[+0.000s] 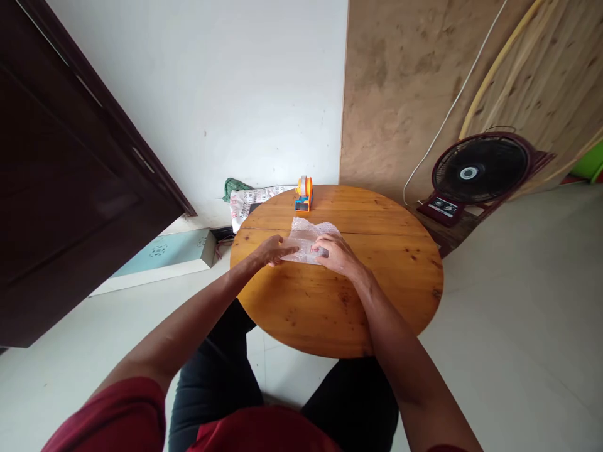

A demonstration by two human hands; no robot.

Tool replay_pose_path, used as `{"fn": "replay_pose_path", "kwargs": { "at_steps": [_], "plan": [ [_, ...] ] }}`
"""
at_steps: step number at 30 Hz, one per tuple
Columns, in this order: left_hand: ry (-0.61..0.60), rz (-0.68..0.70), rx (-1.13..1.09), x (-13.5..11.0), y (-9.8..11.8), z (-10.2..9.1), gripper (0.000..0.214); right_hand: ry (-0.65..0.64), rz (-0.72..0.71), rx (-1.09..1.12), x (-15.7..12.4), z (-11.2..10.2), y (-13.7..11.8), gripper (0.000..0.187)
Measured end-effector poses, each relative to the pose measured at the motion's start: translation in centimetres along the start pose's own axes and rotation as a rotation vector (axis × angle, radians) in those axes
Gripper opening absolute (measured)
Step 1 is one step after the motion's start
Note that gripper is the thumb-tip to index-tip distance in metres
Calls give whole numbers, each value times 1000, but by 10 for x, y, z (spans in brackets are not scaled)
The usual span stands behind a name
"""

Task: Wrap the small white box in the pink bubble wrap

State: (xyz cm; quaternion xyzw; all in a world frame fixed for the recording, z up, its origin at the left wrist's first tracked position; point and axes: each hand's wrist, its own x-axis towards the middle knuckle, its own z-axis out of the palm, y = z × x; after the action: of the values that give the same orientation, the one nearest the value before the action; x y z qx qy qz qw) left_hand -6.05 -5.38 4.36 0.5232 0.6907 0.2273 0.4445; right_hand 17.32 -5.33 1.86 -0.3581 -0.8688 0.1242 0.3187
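A sheet of clear bubble wrap (311, 235) lies on the round wooden table (377, 276). My left hand (276, 250) rests on its near left edge with fingers stretched out flat. My right hand (335, 251) sits on its near right edge, fingers curled over a small grey thing under the wrap that I cannot make out. An orange and blue tape dispenser (304, 193) stands at the table's far edge, beyond the wrap.
A dark red floor fan (475, 172) stands to the right by a wooden panel wall. A printed bag (249, 204) and a green cloth (234, 186) lie behind the table. A dark door (70, 176) and a pale flat box (160, 256) are at the left.
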Motion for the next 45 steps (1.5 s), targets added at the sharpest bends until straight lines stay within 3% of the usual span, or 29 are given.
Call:
{"fn": "replay_pose_path", "kwargs": {
  "at_steps": [5,16,26,34,39,45],
  "plan": [
    [-28,-65,3,6,11,10,47,-7,23,-9,-1,-2,-3,21],
    [-21,-27,-87,-5,26,30,22,-58,21,-90,1,-4,-4,18],
    [51,71,-70,-6,36,48,17,-70,-10,-113,2,-6,-7,15],
    [134,257,-24,2,31,56,18,-82,25,-87,3,-6,-6,14],
    [168,364,78,1,28,63,16,-53,174,-38,1,-7,-9,48],
    [196,458,270,-7,31,62,11,-42,186,-21,0,-3,-4,68]
  ]
}}
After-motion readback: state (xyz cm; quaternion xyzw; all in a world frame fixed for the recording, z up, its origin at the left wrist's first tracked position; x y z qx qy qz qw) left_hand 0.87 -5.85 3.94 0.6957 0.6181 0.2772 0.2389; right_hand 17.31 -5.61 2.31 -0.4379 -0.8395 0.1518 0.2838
